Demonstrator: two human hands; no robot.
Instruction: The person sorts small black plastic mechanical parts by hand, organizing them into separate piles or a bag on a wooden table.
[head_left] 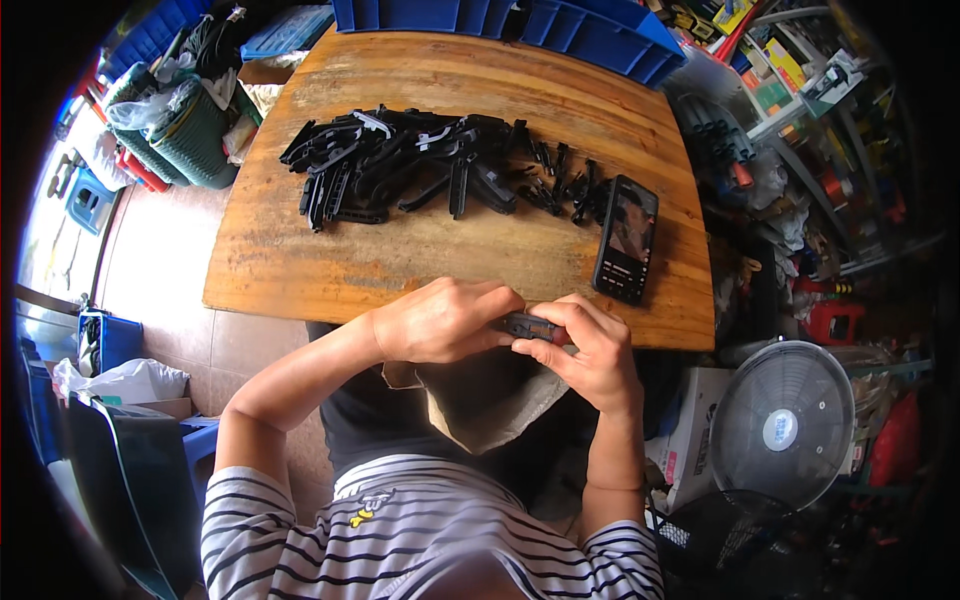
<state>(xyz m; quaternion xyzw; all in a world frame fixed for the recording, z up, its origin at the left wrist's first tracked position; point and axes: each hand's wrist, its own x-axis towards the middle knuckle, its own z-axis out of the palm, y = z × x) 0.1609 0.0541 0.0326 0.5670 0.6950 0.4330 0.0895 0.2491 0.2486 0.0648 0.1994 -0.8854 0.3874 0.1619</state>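
Observation:
At the near edge of the wooden table (400,262), my left hand (440,322) and my right hand (592,352) meet around a small dark plastic part (530,326). Both hands are closed on it, and their fingers cover its two ends. Only its middle shows, too little to tell its kind. Beyond my hands lies a heap of long, narrow black plastic parts (458,185), a few with grey pieces. To its right, smaller black parts (548,180) are scattered. A phone (627,240) with a lit screen is beside them, near my right hand.
Blue plastic crates (600,45) stand along the table's far edge. On the right are a round fan (783,425) and crowded shelves (800,110). Green baskets (190,135) stand at the far left. A pale torn sack or cloth (470,425) lies over my lap.

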